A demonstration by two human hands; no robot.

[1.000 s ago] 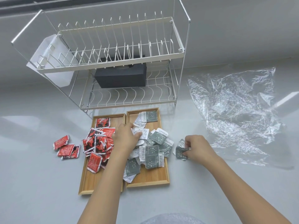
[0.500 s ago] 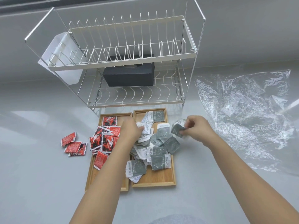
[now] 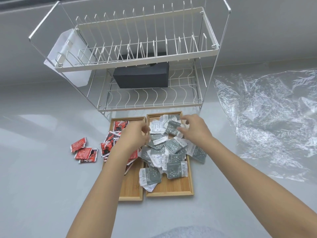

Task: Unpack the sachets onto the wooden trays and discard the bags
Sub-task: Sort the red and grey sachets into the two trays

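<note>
— Biggest first? Clear bag (image 3: 267, 121) flat on counter (image 3: 42, 194), well right of right tray (image 3: 171, 191).
— Grey sachets (image 3: 175, 167)? Heaped on right tray; red sachets (image 3: 84, 150) loose left of left tray (image 3: 131, 194).
— Hands? Right hand (image 3: 193, 130) pinching a grey sachet; left hand (image 3: 133, 138) loosely curled, blurred, grip unclear, nearer the strays.

Your grey counter (image 3: 42, 194) carries two wooden trays (image 3: 169, 189) side by side and a wire dish rack (image 3: 137, 66). Loose red sachets (image 3: 84, 151) lie left of the trays; a crumpled clear bag (image 3: 267, 121) lies right.
</note>
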